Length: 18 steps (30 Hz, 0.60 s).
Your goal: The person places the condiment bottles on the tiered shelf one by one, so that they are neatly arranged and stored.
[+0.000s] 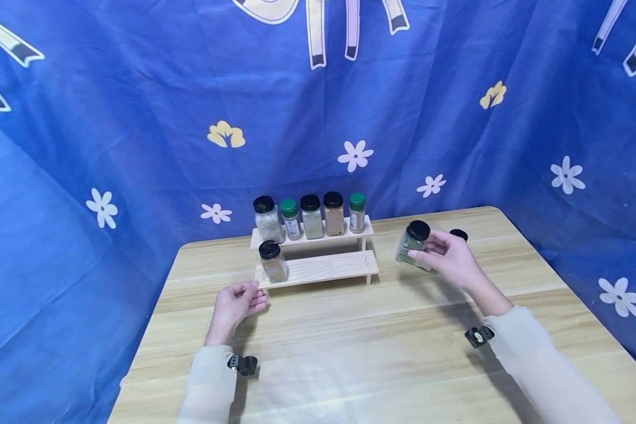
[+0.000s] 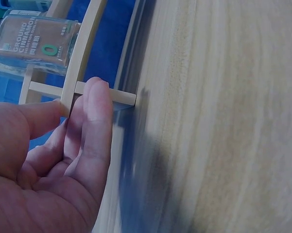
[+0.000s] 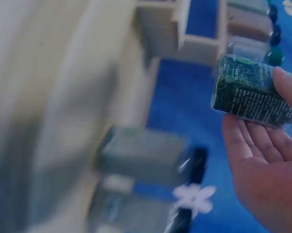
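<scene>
My right hand [image 1: 450, 259] grips a square glass jar of green dried herbs [image 1: 413, 242] with a black lid, held up right of the wooden spice rack [image 1: 328, 268]. In the right wrist view, thumb and fingers clasp the herb jar [image 3: 250, 87] from opposite sides. My left hand [image 1: 238, 304] pinches the left end of the rack's lower shelf; in the left wrist view the thumb lies on one side of the wood and the fingers on the other. A jar labelled ground cinnamon [image 2: 36, 39], black-lidded in the head view, stands at that shelf's left end.
Along the upper shelf stand several spice jars, among them a black-lidded jar [image 1: 312, 218] and a green-capped one [image 1: 357, 215]. Behind my right hand a black lid [image 1: 459, 234] shows; the right wrist view has two blurred jars [image 3: 143, 153] there. Blue curtain [image 1: 297, 118] surrounds the table [image 1: 350, 365].
</scene>
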Each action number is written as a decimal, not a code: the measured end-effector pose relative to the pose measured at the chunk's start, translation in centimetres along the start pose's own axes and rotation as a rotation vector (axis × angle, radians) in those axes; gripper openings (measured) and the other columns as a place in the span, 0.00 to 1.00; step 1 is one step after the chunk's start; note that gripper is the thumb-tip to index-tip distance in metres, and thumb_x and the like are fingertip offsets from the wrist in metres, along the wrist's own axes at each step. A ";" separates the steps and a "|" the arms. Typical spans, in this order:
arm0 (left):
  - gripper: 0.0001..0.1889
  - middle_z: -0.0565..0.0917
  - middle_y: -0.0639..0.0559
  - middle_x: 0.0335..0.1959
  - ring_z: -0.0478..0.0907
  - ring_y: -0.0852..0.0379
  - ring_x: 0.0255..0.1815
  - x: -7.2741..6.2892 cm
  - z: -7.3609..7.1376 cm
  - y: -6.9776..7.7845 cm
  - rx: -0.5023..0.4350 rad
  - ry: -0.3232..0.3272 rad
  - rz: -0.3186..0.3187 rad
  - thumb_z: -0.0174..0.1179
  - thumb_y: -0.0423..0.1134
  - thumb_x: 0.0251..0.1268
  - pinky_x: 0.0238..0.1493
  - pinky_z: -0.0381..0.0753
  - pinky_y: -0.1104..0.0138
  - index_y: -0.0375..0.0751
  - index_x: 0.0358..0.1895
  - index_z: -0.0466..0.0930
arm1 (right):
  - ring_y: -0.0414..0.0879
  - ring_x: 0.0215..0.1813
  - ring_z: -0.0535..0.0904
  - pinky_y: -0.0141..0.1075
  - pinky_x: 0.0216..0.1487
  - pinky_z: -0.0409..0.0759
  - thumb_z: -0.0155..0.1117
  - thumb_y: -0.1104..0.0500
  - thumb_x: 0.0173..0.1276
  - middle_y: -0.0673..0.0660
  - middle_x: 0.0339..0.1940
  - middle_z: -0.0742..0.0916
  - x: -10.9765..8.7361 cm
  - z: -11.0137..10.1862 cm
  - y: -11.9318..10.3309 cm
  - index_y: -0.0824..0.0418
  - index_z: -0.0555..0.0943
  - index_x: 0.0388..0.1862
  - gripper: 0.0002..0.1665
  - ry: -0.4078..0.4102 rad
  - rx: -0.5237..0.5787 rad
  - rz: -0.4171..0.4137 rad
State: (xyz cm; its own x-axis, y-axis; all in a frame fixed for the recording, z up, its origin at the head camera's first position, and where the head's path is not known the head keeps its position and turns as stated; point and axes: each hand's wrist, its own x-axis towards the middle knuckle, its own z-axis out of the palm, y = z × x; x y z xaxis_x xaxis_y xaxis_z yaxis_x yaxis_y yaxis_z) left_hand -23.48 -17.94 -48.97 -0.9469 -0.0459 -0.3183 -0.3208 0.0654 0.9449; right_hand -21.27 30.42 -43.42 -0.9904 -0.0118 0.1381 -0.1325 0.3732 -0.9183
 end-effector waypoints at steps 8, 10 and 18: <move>0.22 0.90 0.45 0.35 0.90 0.60 0.33 0.0 0.1 -0.1 -0.002 0.007 0.003 0.55 0.39 0.84 0.45 0.96 0.68 0.18 0.63 0.72 | 0.57 0.63 0.87 0.26 0.60 0.89 0.80 0.60 0.65 0.67 0.60 0.88 2.7 4.6 -4.7 0.66 0.80 0.65 0.31 -0.069 0.065 -0.080; 0.23 0.90 0.45 0.35 0.90 0.60 0.33 0.0 0.0 -0.2 -0.002 0.010 0.004 0.55 0.39 0.84 0.45 0.96 0.68 0.18 0.64 0.71 | 0.59 0.63 0.87 0.29 0.61 0.90 0.80 0.62 0.64 0.67 0.60 0.88 3.3 6.0 -5.7 0.66 0.81 0.65 0.31 -0.092 0.093 -0.093; 0.23 0.90 0.42 0.38 0.90 0.59 0.34 -0.1 0.2 0.0 0.001 0.018 0.012 0.56 0.39 0.83 0.45 0.96 0.69 0.18 0.64 0.72 | 0.60 0.62 0.87 0.35 0.63 0.90 0.78 0.68 0.64 0.68 0.60 0.88 5.0 11.6 -8.1 0.68 0.81 0.65 0.30 -0.208 0.203 -0.142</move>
State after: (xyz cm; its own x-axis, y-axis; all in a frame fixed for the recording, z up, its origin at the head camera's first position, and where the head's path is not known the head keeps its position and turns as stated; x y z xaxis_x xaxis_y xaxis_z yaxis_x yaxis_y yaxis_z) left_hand -23.44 -17.77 -48.94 -0.9502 -0.0626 -0.3054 -0.3093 0.0666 0.9486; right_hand -25.67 16.57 -39.64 -0.9458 -0.2477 0.2102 -0.2544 0.1622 -0.9534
